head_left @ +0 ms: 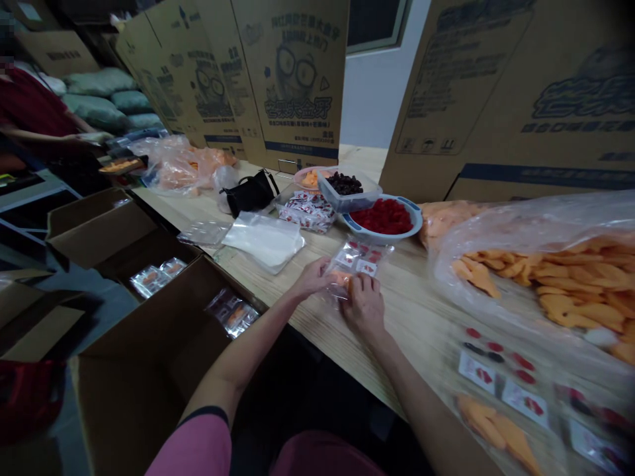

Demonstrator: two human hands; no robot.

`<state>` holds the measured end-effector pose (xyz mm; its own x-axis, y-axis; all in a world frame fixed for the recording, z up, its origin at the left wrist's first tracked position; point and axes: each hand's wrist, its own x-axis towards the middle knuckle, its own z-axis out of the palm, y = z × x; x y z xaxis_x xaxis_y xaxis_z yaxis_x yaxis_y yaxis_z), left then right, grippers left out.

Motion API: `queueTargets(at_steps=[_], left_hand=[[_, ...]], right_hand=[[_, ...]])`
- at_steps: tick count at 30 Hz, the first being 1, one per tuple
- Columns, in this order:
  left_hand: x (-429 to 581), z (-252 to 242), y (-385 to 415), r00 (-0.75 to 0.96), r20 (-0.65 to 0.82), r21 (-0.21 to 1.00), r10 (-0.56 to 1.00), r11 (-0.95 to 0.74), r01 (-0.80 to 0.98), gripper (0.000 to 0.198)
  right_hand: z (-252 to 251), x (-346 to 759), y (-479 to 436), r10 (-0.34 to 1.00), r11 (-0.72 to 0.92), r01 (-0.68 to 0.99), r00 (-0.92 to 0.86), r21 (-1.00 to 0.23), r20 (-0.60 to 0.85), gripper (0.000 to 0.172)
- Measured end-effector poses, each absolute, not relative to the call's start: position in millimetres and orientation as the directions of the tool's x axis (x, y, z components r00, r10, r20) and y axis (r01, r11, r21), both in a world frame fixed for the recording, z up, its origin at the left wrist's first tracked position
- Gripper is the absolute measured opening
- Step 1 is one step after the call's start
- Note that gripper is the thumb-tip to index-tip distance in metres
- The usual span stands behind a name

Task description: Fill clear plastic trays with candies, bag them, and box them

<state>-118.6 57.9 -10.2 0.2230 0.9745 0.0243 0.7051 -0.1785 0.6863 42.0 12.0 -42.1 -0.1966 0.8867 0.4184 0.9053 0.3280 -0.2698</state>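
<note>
A clear plastic packet (353,256) lies on the table in front of me, with red pieces, white sachets and something orange inside. My left hand (312,276) pinches its near left edge. Curled fingers of my right hand (366,305) grip the near right side, over the orange part, and cover some of it. Just beyond the packet stands a blue-rimmed bowl of red pieces (384,217). A clear tub of dark pieces (344,185) rests partly on that bowl. To the left lies a stack of clear plastic bags (265,239).
Printed sachets (307,210) and a black pouch (251,193) sit farther back. At right are a large bag of orange pieces (560,277) and filled trays (503,390). An open carton (149,370) with packets stands below left. Another person (34,119) works at far left.
</note>
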Motion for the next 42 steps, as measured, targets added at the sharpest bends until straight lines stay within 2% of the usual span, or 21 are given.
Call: queueTargets(at_steps=[3, 6, 8, 11, 13, 15, 19, 22, 27, 32, 36, 42], left_hand=[[-141.0, 6.0, 69.6, -0.016, 0.074, 0.492, 0.997, -0.022, 0.87, 0.038], [-169.7, 24.0, 81.2, -0.191, 0.12, 0.286, 0.974, 0.151, 0.946, 0.038], [-182.8, 31.5, 86.5, -0.216, 0.082, 0.176, 0.973, 0.199, 0.964, 0.037], [-188.5, 33.9, 90.7, -0.171, -0.019, 0.061, 0.985, 0.171, 0.983, 0.035], [-187.9, 32.2, 93.1, -0.121, -0.063, -0.016, 0.991, 0.12, 0.993, 0.043], [-188.3, 30.2, 96.7, -0.076, -0.094, -0.07, 0.993, 0.069, 0.995, 0.048], [-192.3, 30.5, 103.1, -0.068, -0.105, -0.174, 0.992, 0.049, 0.983, 0.044], [-190.5, 32.2, 100.4, -0.063, -0.098, -0.184, 0.993, 0.044, 0.982, 0.042], [-178.5, 20.6, 94.6, -0.121, -0.016, -0.174, 0.992, 0.117, 0.978, 0.038], [-180.8, 5.8, 96.4, -0.138, 0.06, -0.141, 0.989, 0.145, 0.979, 0.034], [-188.9, 1.4, 91.3, -0.104, 0.082, -0.115, 0.991, 0.113, 0.987, 0.033], [-188.0, -6.6, 81.3, -0.017, 0.141, -0.106, 0.99, 0.032, 0.994, 0.031]], right_hand=[[-40.2, 46.9, 7.6, 0.882, 0.36, 0.888, -0.224, -0.286, 0.414, 0.042], [-34.7, 61.9, -15.3, 0.856, 0.418, 0.858, -0.263, -0.298, 0.445, 0.061], [-29.4, 78.8, -38.7, 0.847, 0.437, 0.845, -0.272, -0.307, 0.457, 0.061], [-21.3, 111.4, -76.5, 0.869, 0.389, 0.873, -0.241, -0.294, 0.433, 0.054], [-16.7, 136.0, -97.8, 0.904, 0.288, 0.924, -0.175, -0.252, 0.39, 0.052], [-12.9, 161.8, -114.0, 0.944, 0.115, 0.973, -0.045, -0.199, 0.328, 0.052], [-6.5, 204.0, -131.4, 0.944, -0.261, 0.96, 0.275, -0.099, 0.183, 0.056], [-6.4, 215.4, -131.7, 0.924, -0.368, 0.929, 0.371, -0.046, 0.099, 0.06], [-11.2, 206.7, -114.7, 0.937, -0.343, 0.939, 0.341, 0.029, 0.072, 0.066], [-10.7, 196.0, -99.2, 0.961, -0.277, 0.96, 0.277, -0.035, 0.013, 0.067], [-21.2, 188.1, -97.9, 0.981, -0.194, 0.98, 0.194, -0.033, -0.002, 0.072], [-40.9, 185.6, -101.7, 0.978, -0.208, 0.972, 0.208, -0.107, -0.018, 0.084]])
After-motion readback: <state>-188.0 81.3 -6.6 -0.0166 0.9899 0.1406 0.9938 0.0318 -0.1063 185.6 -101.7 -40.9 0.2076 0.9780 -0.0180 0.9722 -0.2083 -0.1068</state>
